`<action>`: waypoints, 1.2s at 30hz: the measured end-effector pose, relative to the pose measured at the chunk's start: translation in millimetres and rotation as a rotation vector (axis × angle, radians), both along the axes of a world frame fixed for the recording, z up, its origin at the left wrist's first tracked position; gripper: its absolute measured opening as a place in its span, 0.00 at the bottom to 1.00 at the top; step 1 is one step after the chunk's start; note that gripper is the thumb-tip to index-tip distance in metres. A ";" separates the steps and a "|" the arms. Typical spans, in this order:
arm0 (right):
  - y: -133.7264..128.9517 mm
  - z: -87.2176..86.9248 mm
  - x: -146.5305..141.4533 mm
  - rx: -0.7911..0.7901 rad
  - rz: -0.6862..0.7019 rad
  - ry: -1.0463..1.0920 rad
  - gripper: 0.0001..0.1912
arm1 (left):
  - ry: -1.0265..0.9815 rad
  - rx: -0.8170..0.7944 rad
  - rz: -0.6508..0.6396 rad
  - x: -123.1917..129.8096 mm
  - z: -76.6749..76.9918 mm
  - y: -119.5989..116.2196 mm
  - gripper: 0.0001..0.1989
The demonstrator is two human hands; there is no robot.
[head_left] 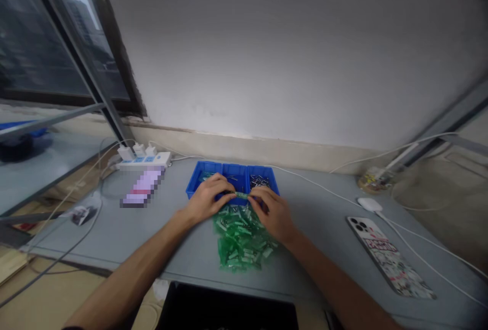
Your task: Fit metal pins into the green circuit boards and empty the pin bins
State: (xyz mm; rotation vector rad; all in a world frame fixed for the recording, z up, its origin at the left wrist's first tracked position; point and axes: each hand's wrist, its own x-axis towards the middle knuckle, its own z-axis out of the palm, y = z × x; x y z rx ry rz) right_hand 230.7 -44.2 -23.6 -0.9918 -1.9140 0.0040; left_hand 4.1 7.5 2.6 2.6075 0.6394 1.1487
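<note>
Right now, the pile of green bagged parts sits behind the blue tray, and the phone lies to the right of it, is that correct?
No: the pile of green bagged parts sits in front of the blue tray, on the side nearer the person, as the head view shows. The phone does lie to its right.

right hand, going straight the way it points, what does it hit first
The right hand likely meets the small green piece at its fingertips, pinched with the left hand; then the blue tray, though depth is unclear.
</note>
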 end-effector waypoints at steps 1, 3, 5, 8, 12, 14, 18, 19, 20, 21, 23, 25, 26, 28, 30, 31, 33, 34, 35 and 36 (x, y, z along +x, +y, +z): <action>0.1 -1.5 -0.1 -0.017 -0.003 0.014 0.03 | -0.008 -0.021 0.012 0.3 -1.3 -0.1 0.06; 0.4 -4.4 0.0 -0.045 -0.022 0.035 0.02 | -0.024 -0.054 0.041 0.6 -4.1 0.0 0.07; 0.2 -5.9 0.3 -0.054 -0.033 0.048 0.02 | -0.035 -0.065 0.054 0.4 -6.2 0.5 0.07; -1.2 -4.2 0.5 -0.049 -0.023 0.049 0.02 | -0.030 -0.058 0.031 -0.1 -6.8 1.3 0.07; -2.4 -1.2 0.5 -0.037 -0.033 0.034 0.07 | -0.011 -0.015 0.026 0.2 -6.9 3.0 0.09; -1.5 -1.7 0.8 -0.024 -0.044 0.039 0.10 | -0.015 -0.002 0.039 0.4 -7.5 3.9 0.10; 1.0 -2.2 1.7 -0.023 -0.002 0.057 0.09 | -0.013 0.005 0.037 0.5 -7.2 4.4 0.08; 1.2 -1.5 1.7 -0.020 0.012 0.056 0.08 | -0.010 0.009 0.029 0.6 -6.6 4.2 0.08; 1.1 -0.6 1.7 -0.014 0.018 0.053 0.07 | -0.007 0.016 0.019 0.8 -5.9 3.9 0.08; 0.9 0.3 1.5 -0.008 0.016 0.048 0.05 | -0.004 0.026 0.007 1.1 -5.2 3.5 0.07; 0.4 1.3 1.0 0.003 -0.003 0.049 0.05 | -0.007 0.044 -0.008 2.2 -4.1 2.6 0.06; 0.3 0.6 0.3 -0.001 -0.023 0.066 0.04 | -0.019 0.042 -0.013 3.3 -3.9 1.7 0.06; 0.3 -0.5 0.0 -0.013 -0.032 0.079 0.03 | -0.026 0.029 -0.008 3.7 -4.3 1.3 0.07; 0.6 -2.9 -0.2 -0.041 -0.052 0.101 0.02 | -0.049 -0.003 0.010 4.0 -5.6 0.8 0.08; 0.8 -4.4 -0.1 -0.052 -0.058 0.093 0.02 | -0.059 -0.031 0.024 3.6 -7.1 0.8 0.08; 0.7 -4.5 0.2 -0.047 -0.054 0.080 0.02 | -0.057 -0.036 0.025 3.2 -7.7 1.2 0.07; 0.5 -3.7 0.9 -0.029 -0.039 0.054 0.04 | -0.038 -0.027 0.014 2.1 -8.4 2.4 0.06; 0.3 -3.1 1.2 -0.020 -0.034 0.048 0.05 | -0.028 -0.016 0.008 1.6 -8.6 3.3 0.06; 0.3 -2.6 1.5 -0.012 -0.031 0.046 0.07 | -0.022 -0.003 0.005 1.2 -8.8 4.1 0.07; 0.2 -2.2 1.8 -0.003 -0.029 0.048 0.09 | -0.019 0.008 0.005 0.9 -8.9 4.9 0.08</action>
